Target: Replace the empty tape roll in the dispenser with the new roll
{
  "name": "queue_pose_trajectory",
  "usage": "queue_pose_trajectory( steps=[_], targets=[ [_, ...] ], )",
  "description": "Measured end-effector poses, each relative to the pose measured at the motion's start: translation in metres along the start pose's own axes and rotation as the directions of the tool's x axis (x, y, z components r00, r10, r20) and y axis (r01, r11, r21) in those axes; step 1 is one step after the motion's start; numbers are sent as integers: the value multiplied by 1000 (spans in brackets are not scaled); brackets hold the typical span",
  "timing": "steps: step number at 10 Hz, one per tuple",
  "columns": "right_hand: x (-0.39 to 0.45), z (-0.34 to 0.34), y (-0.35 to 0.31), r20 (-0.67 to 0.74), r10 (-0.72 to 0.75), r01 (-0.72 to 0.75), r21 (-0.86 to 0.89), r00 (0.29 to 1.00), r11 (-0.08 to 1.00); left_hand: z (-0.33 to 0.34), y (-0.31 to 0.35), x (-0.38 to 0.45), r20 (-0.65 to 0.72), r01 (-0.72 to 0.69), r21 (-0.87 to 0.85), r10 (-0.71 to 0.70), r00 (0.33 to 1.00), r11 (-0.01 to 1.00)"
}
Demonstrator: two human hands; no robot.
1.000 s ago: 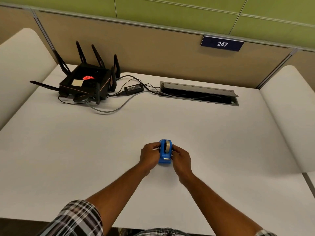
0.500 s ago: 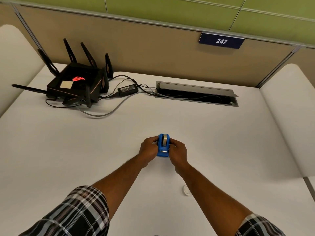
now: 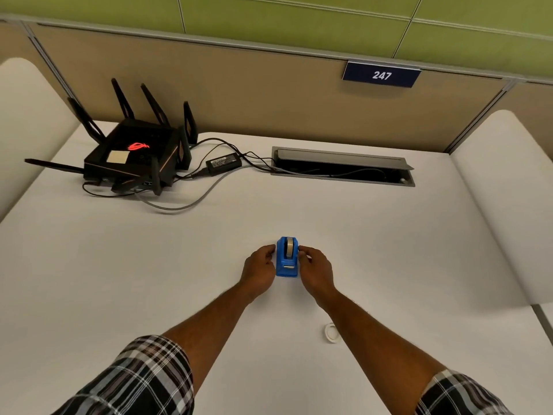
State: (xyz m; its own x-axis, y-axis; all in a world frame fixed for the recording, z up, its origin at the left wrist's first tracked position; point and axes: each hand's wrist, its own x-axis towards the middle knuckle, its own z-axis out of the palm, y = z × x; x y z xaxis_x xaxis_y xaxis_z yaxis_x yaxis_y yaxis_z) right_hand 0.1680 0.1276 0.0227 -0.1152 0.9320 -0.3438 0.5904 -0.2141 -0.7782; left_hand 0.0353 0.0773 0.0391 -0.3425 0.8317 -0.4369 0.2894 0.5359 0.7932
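Note:
A small blue tape dispenser (image 3: 286, 265) stands upright on the white table (image 3: 389, 250), with a tan roll of tape (image 3: 289, 250) seated in its top. My left hand (image 3: 258, 269) is curled against the dispenser's left side. My right hand (image 3: 315, 269) presses its fingertips on the right side. A thin white ring, the empty tape core (image 3: 331, 333), lies flat on the table just right of my right forearm.
A black router (image 3: 134, 157) with several antennas sits at the back left, its cables and power brick (image 3: 223, 163) trailing to an open cable hatch (image 3: 342, 169) at the back. A tan partition with a "247" sign (image 3: 381, 75) stands behind. White side panels flank the table.
The view has tilted down and shifted, so the white empty core near my right forearm shows more fully. Both hands stay at the dispenser's sides; it has hardly moved.

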Motion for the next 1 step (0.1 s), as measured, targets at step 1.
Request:
queue_pose_trajectory(
  steps=[1],
  targets=[
    [4,-4,-2,50,-63,69,-120,997,990,-6,-5,0,-35,-14,115,19,999,993]
  ],
)
